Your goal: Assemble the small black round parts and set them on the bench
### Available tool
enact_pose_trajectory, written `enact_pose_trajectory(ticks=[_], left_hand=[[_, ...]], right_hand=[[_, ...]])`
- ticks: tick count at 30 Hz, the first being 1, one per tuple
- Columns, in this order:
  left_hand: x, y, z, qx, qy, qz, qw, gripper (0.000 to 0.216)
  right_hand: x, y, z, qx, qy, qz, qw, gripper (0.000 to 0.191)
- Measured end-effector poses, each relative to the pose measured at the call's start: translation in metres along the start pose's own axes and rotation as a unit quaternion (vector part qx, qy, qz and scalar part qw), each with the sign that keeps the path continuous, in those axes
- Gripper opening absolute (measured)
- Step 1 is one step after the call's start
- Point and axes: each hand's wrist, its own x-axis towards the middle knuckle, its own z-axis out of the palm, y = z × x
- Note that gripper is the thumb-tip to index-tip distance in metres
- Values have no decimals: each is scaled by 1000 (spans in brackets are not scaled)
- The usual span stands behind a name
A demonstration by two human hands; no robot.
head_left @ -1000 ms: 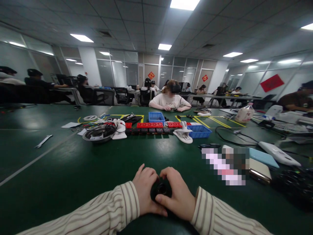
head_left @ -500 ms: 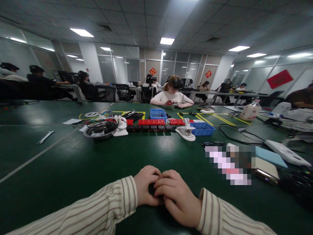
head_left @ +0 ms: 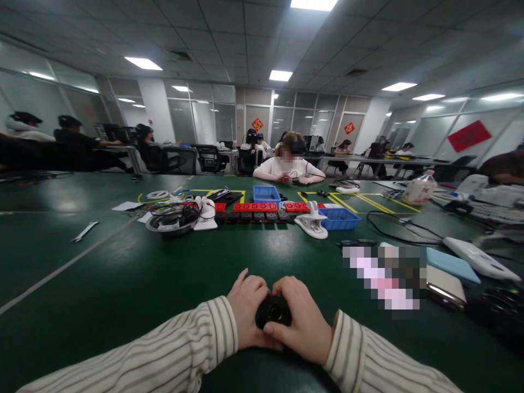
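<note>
Between my two hands, near the front of the green table (head_left: 184, 273), is a small black round object (head_left: 273, 311) with a ring-like opening on top; its exact kind is unclear. My left hand (head_left: 250, 308) is curled around its left side, with one finger raised away. My right hand (head_left: 305, 322) wraps the right side, thumb at the near edge and fingers at the far edge. The underside of the black object is hidden by my palms and fingers.
Ahead lie red and black socket strips (head_left: 256, 207), a white clip (head_left: 313, 221), blue bins (head_left: 339, 219) and a metal bowl (head_left: 172, 221) of cables. A wrench (head_left: 85, 231) is at left. Phones (head_left: 446, 286) lie at right. A person (head_left: 289, 164) sits opposite.
My right hand's fingers have moved off the top of the black object, so its round opening now shows. One left finger has lifted. The view has shifted slightly.
</note>
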Motion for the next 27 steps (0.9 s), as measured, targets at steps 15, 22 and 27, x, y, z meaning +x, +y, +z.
enact_pose_trajectory(ticks=[15, 22, 27], left_hand=[[5, -10, -6, -72, -93, 61, 991, 28], [7, -7, -6, -90, -88, 38, 991, 63], [4, -2, -7, -74, -31, 14, 997, 67]], right_hand=[[0, -10, -10, 63, -64, -144, 985, 24], [0, -6, -10, 85, -48, -183, 978, 27], [-3, -1, -4, 63, -2, -77, 995, 37]])
